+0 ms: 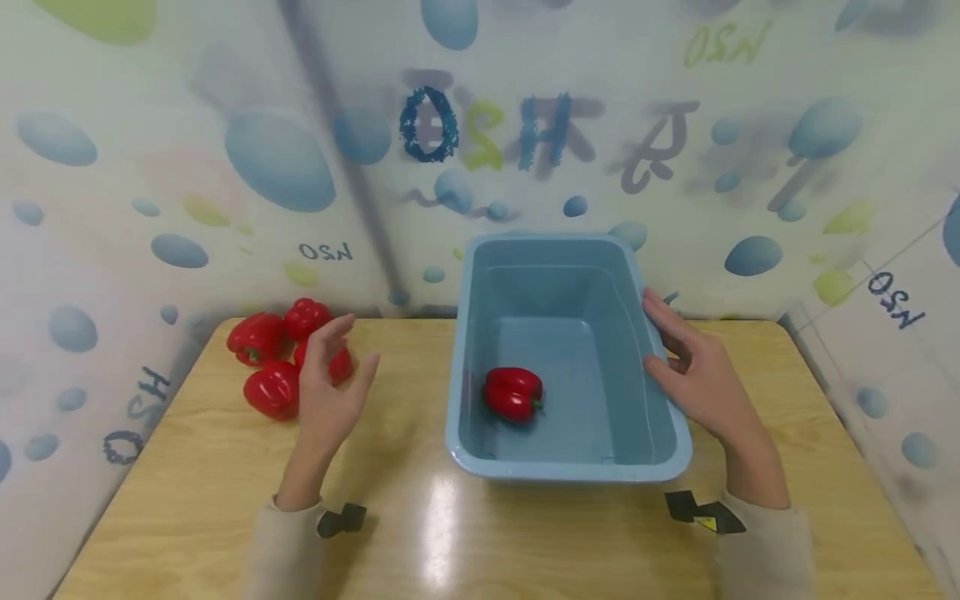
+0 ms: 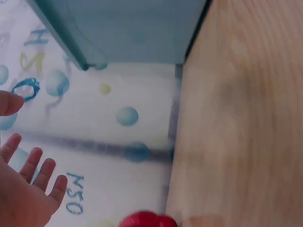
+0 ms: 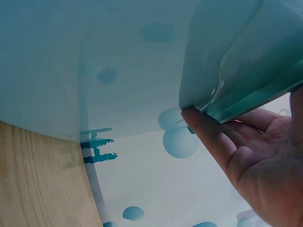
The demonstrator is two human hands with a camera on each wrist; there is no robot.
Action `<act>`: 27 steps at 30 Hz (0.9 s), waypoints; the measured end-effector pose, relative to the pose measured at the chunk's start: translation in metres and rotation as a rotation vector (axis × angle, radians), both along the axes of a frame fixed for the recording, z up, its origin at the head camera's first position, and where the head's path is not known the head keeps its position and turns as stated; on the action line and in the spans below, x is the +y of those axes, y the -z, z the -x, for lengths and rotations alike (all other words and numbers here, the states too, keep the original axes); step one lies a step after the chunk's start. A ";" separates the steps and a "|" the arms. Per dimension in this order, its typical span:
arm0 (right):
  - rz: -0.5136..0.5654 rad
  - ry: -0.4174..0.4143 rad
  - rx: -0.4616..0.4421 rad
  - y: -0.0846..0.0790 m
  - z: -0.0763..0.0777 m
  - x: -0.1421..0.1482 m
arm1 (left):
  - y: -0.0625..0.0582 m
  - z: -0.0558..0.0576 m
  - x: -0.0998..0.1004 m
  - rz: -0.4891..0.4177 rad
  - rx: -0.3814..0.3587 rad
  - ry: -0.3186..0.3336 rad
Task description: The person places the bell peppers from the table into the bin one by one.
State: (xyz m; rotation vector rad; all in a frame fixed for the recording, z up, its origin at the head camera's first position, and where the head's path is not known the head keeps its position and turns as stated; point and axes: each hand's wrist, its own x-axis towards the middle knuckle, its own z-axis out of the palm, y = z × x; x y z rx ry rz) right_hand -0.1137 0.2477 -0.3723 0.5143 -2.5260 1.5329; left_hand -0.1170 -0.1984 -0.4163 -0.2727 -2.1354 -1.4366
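Observation:
My right hand (image 1: pixel 697 379) holds the right rim of a light blue plastic basin (image 1: pixel 570 475), its thumb over the edge and its other fingers against the outer side. The right wrist view shows those fingers (image 3: pixel 213 137) at the basin's lip. A red bell pepper (image 1: pixel 513 394) lies inside the basin, toward the left, with its green stem facing right. On the left my left hand (image 1: pixel 330 392) is raised with thumb and fingers apart, nothing between them. It partly covers one red bell pepper (image 1: pixel 341 367) in a small group.
Other red bell peppers (image 1: pixel 272 390) sit together at the table's far left corner. The wood-grain table (image 1: pixel 405 533) ends at a patterned wall (image 1: pixel 375 275) just behind the basin, with further wall panels on both sides.

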 end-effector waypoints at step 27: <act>0.013 0.014 -0.022 -0.001 0.000 -0.003 | 0.027 -0.074 -0.085 -0.061 -0.386 -0.382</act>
